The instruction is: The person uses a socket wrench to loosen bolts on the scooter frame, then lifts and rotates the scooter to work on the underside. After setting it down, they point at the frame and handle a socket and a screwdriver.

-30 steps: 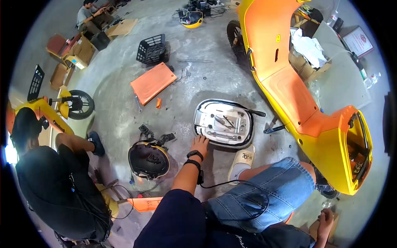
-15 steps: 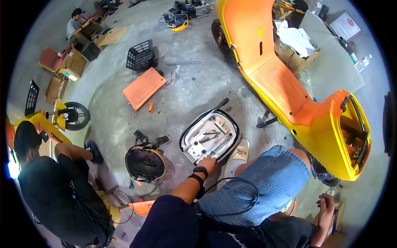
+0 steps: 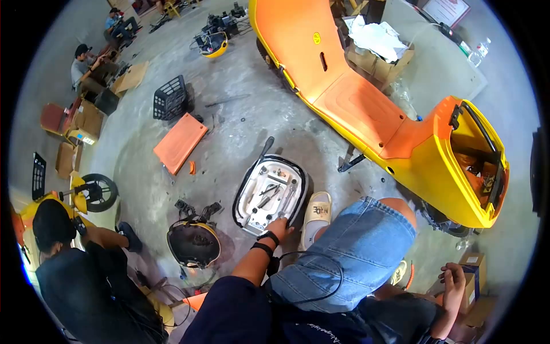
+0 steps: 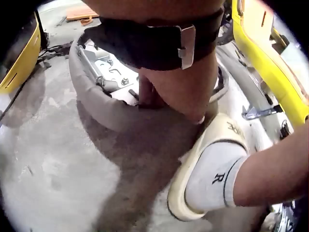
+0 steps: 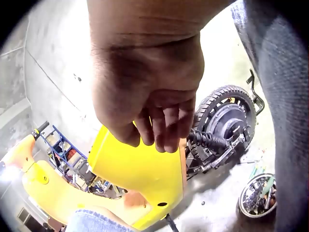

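Note:
An upturned scooter seat point(image 3: 239, 202) with a white underside and a dark padded rim lies on the floor in front of me. Several metal tools point(image 3: 268, 196) rest in its hollow, and a black bar-like piece point(image 3: 266, 148) juts past its far edge. My left hand point(image 3: 279, 229) grips the seat's near right rim; in the left wrist view the hand point(image 4: 181, 92) covers part of the rim, and most fingers are hidden. My right hand point(image 3: 454, 286) hangs off to the side, its fingers loosely bent around nothing, as the right wrist view also shows.
A yellow-and-orange scooter point(image 3: 366, 109) stands at the right. My slippered foot point(image 3: 317, 215) is beside the seat. Left of it lie an upturned helmet point(image 3: 195, 245), an orange panel point(image 3: 180, 142) and a black basket point(image 3: 171, 97). A person point(image 3: 86, 275) in dark clothes sits at the left.
The seat has turned counterclockwise under my left hand, its black bar swinging from the right to the far left. The whole head view has shifted; my right hand stays free.

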`<state>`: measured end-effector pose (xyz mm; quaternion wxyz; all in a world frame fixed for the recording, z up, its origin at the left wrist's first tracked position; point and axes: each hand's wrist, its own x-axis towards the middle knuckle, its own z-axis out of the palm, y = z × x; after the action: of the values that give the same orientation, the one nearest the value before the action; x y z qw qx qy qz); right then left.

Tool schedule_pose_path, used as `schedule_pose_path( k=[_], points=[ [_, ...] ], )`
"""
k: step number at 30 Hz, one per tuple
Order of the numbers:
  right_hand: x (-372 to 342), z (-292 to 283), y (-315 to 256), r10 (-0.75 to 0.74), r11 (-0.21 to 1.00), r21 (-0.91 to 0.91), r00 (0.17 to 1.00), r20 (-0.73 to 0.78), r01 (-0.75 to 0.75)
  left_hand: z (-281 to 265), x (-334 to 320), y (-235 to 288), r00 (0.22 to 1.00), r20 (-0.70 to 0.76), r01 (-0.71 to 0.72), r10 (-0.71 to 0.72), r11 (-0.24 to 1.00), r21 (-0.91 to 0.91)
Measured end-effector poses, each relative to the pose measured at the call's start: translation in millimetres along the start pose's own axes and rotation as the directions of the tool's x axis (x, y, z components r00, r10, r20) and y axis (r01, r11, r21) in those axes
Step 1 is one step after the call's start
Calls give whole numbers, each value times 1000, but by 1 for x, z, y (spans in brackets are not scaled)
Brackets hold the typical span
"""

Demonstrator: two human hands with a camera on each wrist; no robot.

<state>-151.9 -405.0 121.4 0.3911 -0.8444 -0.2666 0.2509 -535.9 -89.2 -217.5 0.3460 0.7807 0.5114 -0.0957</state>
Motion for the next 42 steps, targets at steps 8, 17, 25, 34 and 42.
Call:
schedule_pose_path(
  k=[8, 17, 25, 34, 42],
  points=[
    [-13, -38, -10, -50, 985, 139, 948, -315, 98, -25, 27, -49, 990, 135, -44, 34, 997, 64],
    [-102, -157, -22, 306, 805, 574, 721, -622, 154, -212, 44, 97, 781, -575, -551, 242, 701, -453],
    [-196, -124, 152, 460, 888, 378, 475, -750, -263, -306, -20, 357, 492, -424, -869, 760, 398, -295],
    [-242, 31, 200, 566, 824, 483, 443, -695, -296, -188, -42, 555, 281, 352, -920, 893, 146, 362],
    [-260, 70, 219, 547, 837, 406, 543, -637, -366, -164, -39, 561, 341, 378, -935, 861, 270, 228]
  ],
)
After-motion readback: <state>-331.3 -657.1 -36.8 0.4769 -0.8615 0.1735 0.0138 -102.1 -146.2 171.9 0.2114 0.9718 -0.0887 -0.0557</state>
